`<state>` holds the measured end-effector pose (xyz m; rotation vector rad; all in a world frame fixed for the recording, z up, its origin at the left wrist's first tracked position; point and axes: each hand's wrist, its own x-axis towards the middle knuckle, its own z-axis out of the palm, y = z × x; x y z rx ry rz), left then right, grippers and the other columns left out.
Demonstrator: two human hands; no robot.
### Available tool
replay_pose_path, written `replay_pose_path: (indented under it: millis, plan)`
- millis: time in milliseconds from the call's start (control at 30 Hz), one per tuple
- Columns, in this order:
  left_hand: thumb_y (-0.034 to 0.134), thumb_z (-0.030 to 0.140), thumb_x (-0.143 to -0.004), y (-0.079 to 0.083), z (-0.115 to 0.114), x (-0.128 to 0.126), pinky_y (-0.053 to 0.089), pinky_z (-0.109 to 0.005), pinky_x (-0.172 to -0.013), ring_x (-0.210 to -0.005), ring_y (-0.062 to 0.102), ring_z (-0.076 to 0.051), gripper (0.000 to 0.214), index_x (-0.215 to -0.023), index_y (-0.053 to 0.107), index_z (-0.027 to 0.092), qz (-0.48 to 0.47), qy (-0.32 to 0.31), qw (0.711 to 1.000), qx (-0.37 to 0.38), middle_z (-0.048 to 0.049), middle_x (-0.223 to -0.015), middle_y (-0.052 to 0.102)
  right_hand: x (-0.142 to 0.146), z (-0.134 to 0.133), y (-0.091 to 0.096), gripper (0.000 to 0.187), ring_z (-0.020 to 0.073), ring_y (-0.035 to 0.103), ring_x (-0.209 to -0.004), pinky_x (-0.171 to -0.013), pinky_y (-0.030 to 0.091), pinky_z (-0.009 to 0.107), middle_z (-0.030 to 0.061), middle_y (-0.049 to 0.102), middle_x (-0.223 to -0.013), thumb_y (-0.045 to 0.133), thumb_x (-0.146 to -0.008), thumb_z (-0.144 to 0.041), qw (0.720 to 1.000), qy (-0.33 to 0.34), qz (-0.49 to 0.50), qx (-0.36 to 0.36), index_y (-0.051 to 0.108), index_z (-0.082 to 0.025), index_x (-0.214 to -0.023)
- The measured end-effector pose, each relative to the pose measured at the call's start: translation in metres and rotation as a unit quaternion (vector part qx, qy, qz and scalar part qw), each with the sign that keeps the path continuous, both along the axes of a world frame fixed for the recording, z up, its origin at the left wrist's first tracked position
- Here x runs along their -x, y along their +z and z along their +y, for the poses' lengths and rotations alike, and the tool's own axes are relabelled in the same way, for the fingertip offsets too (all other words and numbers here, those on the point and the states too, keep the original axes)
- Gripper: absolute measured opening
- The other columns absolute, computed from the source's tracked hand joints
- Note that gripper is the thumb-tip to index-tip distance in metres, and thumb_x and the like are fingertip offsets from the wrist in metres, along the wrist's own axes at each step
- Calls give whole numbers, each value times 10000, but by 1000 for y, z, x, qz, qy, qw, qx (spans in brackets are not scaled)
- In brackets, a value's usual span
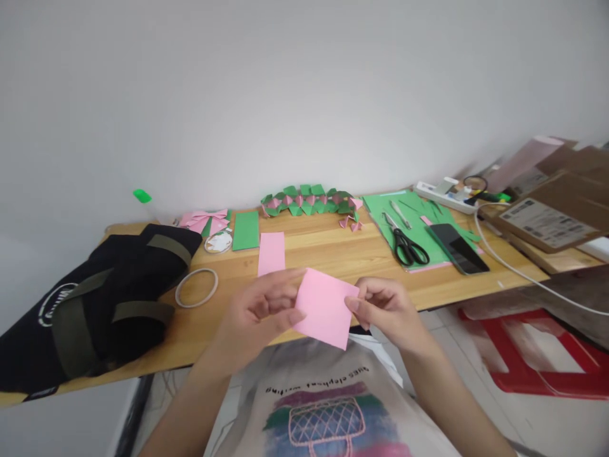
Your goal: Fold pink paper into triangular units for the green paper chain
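Observation:
Both my hands hold a square of pink paper (326, 308) in the air at the table's front edge. My left hand (266, 311) pinches its left side, thumb in front and fingers behind. On the right edge, my right hand (383, 308) grips the paper between thumb and fingers. A pink paper strip (271, 252) lies on the table just beyond my left hand, beside a green paper rectangle (246, 230). Further back along the wall is a row of folded green and pink paper pieces (309, 200), with small folded pink pieces (351, 223) near its right end.
Black-handled scissors (409, 247), a craft knife (400, 214) and a phone (457, 249) lie on green sheets (380, 206) at right. A power strip (447, 195) and cardboard boxes (556, 209) stand beyond. A dark bag (124, 285) and a white ring (196, 288) occupy the left.

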<state>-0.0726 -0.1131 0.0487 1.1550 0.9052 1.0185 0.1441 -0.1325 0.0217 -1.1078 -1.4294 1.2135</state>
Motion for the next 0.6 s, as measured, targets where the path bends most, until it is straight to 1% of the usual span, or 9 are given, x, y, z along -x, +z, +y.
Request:
replay_pose_path:
  millis: [33, 67, 133, 167, 233, 300, 367, 467, 600]
  plan:
    - [797, 194, -687, 1, -4, -2, 567, -215, -647, -711, 719, -150, 342, -1025, 747, 186, 1, 22, 1000, 6, -60, -849, 792, 0, 0, 0, 405, 68, 372, -413, -423, 290, 210, -49, 477, -428, 645, -850, -400, 1000, -6, -2, -6, 475, -190, -548]
    - [793, 193, -701, 1, -7, -4, 565, -206, -657, -717, 720, -144, 342, -1040, 749, 190, 4, 46, 999, 13, -54, -835, 795, 1, -1, 0, 406, 67, 368, -415, -422, 286, 211, -48, 476, -432, 643, -852, -393, 1000, -11, -5, -13, 472, -190, -546]
    - [805, 216, -701, 0, -8, -8, 565, -204, -639, -684, 719, -143, 398, -1092, 734, 190, 12, 84, 996, 30, -44, -782, 795, 3, 0, 0, 394, 70, 377, -431, -429, 290, 213, -45, 478, -450, 641, -856, -370, 999, -21, -12, -30, 477, -189, -547]
    - [815, 232, -690, -1, -6, -9, 567, -211, -623, -670, 720, -152, 396, -1075, 738, 181, 20, 91, 995, 35, -45, -763, 793, 5, 0, 0, 386, 73, 385, -442, -437, 298, 216, -42, 481, -462, 638, -859, -356, 999, -25, -17, -39, 481, -188, -549]
    - [829, 252, -658, -5, 1, -11, 574, -232, -607, -671, 725, -176, 273, -906, 767, 159, 43, 90, 994, 34, -59, -748, 790, 7, 1, 0, 379, 79, 399, -460, -449, 313, 223, -34, 491, -484, 628, -868, -344, 997, -34, -28, -57, 487, -189, -552]
    - [823, 262, -647, -9, 9, -12, 567, -238, -587, -652, 712, -180, 150, -725, 756, 153, 71, 91, 993, 26, -62, -714, 779, 7, 3, -2, 380, 85, 403, -465, -455, 320, 231, -30, 493, -492, 615, -877, -345, 996, -41, -39, -73, 489, -192, -554]
    - [811, 280, -654, -12, 16, -13, 546, -229, -557, -607, 684, -164, 143, -654, 740, 156, 87, 103, 991, 23, -53, -668, 762, 6, 6, -4, 379, 90, 408, -469, -464, 328, 238, -29, 491, -490, 605, -884, -339, 994, -48, -50, -85, 488, -195, -553]
    - [789, 312, -680, -17, 24, -17, 524, -223, -540, -583, 659, -153, 167, -646, 738, 156, 103, 120, 987, 22, -45, -640, 743, 4, 15, -11, 370, 100, 440, -483, -487, 356, 244, -24, 503, -495, 605, -882, -332, 992, -55, -65, -94, 490, -196, -558]
    - [742, 318, -727, -23, 37, -25, 528, -225, -585, -639, 661, -154, 163, -705, 726, 157, 130, 148, 980, 10, -44, -697, 743, 2, 32, -19, 347, 111, 484, -500, -516, 396, 244, -17, 531, -520, 579, -895, -332, 991, -57, -80, -93, 495, -198, -586]
